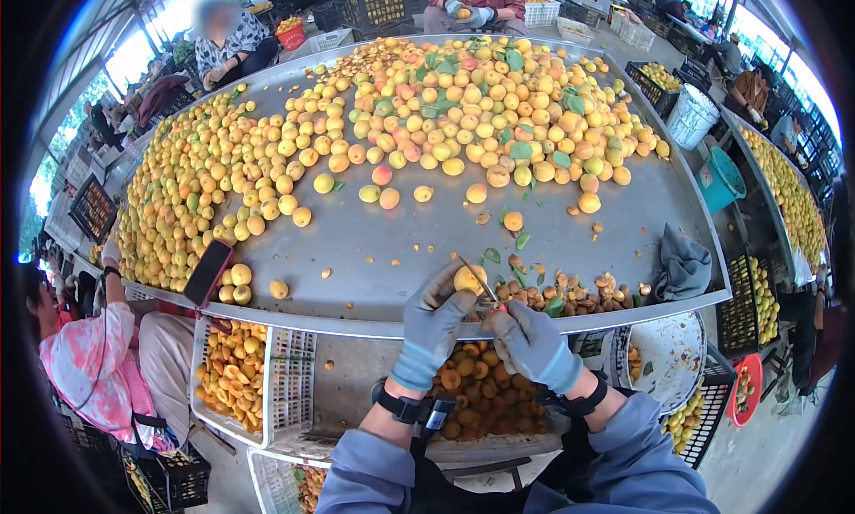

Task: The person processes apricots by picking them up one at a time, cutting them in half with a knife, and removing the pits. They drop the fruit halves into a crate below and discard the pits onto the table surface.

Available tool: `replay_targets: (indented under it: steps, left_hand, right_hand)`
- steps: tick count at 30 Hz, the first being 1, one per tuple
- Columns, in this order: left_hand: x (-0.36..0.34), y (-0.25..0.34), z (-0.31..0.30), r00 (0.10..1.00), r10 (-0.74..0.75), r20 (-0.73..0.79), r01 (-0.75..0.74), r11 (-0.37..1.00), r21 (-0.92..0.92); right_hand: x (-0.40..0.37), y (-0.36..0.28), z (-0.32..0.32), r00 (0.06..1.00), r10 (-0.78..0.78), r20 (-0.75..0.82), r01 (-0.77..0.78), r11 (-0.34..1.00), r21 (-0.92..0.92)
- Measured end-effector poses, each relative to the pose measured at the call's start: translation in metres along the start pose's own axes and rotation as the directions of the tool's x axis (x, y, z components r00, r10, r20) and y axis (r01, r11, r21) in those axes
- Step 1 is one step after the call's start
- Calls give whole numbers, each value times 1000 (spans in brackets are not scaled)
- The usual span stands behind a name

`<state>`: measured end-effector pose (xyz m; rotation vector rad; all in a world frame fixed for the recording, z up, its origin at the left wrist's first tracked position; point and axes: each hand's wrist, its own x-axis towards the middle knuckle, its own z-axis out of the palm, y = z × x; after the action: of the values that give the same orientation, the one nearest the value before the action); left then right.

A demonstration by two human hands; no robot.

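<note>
My left hand (pixel 435 322), in a grey glove, pinches a yellow apricot (pixel 467 279) above the near edge of the metal table (pixel 374 265). Gloved the same way, my right hand (pixel 532 340) is closed around the red handle of a thin metal blade (pixel 481 282), which lies across the apricot; most of the handle is hidden by the fingers. Brown apricot stones (pixel 606 293) are heaped on the table just beyond my right hand. Below both hands, apricot pieces (pixel 488 394) fill a container at my lap.
A large pile of apricots (pixel 481 104) covers the table's far side. A phone (pixel 209 272) rests at the near left edge, a grey cloth (pixel 684 263) at the right corner. A white crate (pixel 289 380) stands below left, a white bucket (pixel 672 354) below right. Another person (pixel 98 345) sits at left.
</note>
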<state>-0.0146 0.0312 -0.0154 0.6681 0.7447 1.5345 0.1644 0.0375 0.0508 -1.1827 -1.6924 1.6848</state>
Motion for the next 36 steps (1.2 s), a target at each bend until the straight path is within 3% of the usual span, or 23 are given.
replay_targets:
  steps: [4,13,16,18,19,21,28,31,33,36]
  left_hand:
    - [1,-4,0,999,41,-20,-41,999,22]
    - [-2,-5,4,1000,6,1,-6,997,-78]
    - [-3,-2,10,1000,27,-14,-27,999,-38]
    - [-4,3,18,1000,-15,-27,9,974,-225]
    - [-3,3,16,1000,-14,-27,7,975,-224]
    - [-2,3,9,999,3,-44,-5,999,-38]
    - [1,13,5,997,78,19,-80,977,200]
    - [5,18,-2,994,96,61,-110,948,298]
    - [8,22,-8,979,124,162,-190,847,496]
    - [8,31,-4,974,123,189,-207,825,527]
  right_hand:
    - [4,9,2,993,-108,-48,100,985,-140]
    - [18,50,10,945,-318,-70,295,926,-235]
    - [17,45,10,945,-317,-78,287,921,-262]
    - [18,45,12,935,-342,-92,306,910,-279]
    - [18,45,13,925,-364,-107,320,900,-295]
    - [15,39,11,933,-346,-96,305,904,-300]
    - [14,43,7,951,-302,-62,267,907,-327]
    - [13,40,7,953,-298,-52,264,904,-337]
    - [12,41,8,954,-295,-55,260,905,-338]
    - [11,37,9,958,-282,-56,249,910,-333]
